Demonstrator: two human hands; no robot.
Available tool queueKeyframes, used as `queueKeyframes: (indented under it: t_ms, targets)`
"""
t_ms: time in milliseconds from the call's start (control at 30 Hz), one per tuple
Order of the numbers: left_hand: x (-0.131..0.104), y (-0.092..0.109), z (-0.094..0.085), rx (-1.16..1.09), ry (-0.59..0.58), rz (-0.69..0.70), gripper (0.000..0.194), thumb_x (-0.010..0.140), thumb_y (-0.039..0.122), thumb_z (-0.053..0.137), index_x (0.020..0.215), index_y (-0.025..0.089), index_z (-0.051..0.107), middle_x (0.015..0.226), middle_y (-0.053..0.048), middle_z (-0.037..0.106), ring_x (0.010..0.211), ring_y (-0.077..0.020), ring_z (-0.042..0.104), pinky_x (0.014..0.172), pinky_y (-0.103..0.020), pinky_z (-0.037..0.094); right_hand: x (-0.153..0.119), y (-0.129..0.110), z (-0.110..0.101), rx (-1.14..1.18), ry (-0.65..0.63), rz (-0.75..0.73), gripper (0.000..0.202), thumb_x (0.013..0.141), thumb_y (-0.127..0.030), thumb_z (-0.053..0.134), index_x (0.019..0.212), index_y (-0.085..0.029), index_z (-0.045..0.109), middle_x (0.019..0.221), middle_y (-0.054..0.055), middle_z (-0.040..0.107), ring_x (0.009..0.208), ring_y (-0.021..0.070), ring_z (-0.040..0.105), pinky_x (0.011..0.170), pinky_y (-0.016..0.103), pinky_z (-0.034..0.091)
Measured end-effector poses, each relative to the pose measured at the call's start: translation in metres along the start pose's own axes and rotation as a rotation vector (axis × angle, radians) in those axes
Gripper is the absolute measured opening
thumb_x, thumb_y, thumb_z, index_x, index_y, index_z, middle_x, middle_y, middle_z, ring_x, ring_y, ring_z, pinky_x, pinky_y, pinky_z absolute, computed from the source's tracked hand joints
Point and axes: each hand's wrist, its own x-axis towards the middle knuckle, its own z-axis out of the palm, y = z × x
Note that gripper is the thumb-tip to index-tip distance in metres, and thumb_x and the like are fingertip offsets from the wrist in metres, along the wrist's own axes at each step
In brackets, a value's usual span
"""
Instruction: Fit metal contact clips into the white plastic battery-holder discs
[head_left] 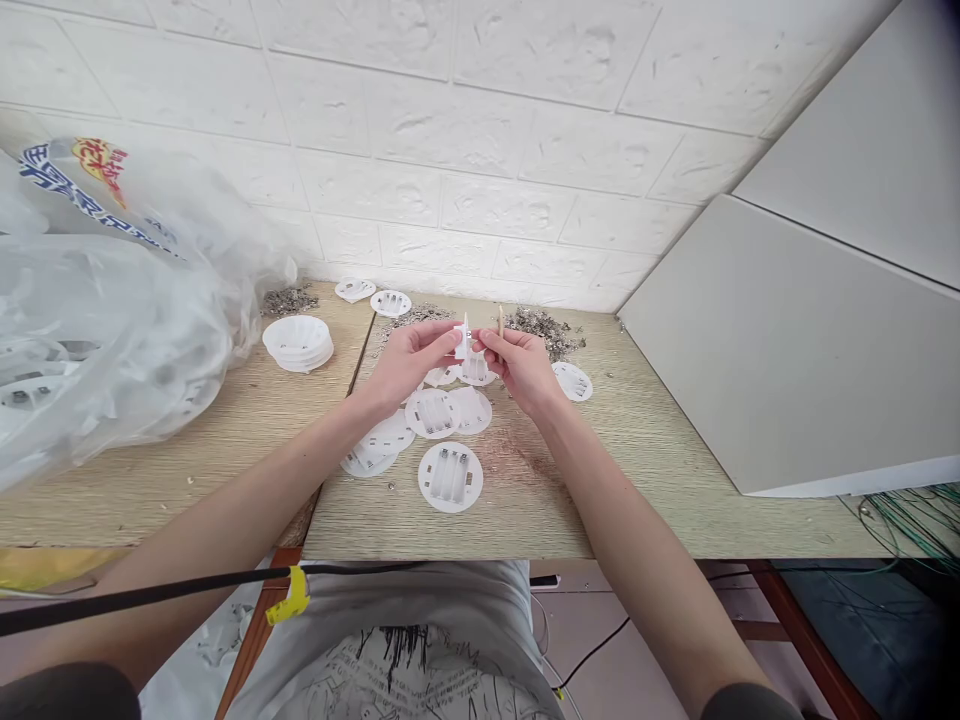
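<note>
Pinched in my left hand (411, 362) is a round white plastic battery holder (462, 342), turned nearly edge-on. My right hand (523, 366) grips a thin tan stick (501, 322), upright between the fingers, and its fingertips are close to the holder's right face. Whether those fingertips also hold a small metal piece, I cannot tell. Below the hands lie several more battery holders, some overlapping; one holder (450, 477) lies apart at the front with its three slots facing up. Loose small metal contacts (541, 330) are heaped just behind my right hand.
A stack of white discs (298, 343) stands on the left. Beside it a large clear plastic bag (112, 330) bulges over the table. Another metal heap (289, 300) sits near the wall. A big grey-white panel (810, 340) bounds the right side, with green wires (911, 525) by its lower corner.
</note>
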Motion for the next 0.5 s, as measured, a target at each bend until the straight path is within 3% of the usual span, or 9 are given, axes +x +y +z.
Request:
queueKeyframes:
  t_ms: [500]
  targets:
    - [-0.0014, 0.002, 0.0025, -0.011, 0.021, -0.045, 0.049, 0.075, 0.049, 0.073, 0.112, 0.017, 0.071, 0.11, -0.009, 0.073, 0.097, -0.0215, 0.067, 0.094, -0.04, 0.053, 0.0011, 0.0023, -0.0013, -0.145, 0.049, -0.029, 0.032, 0.06, -0.045, 0.079, 0.068, -0.017, 0.066, 0.061, -0.002, 0.055, 0.054, 0.0073, 0.04, 0.05, 0.024, 0.029]
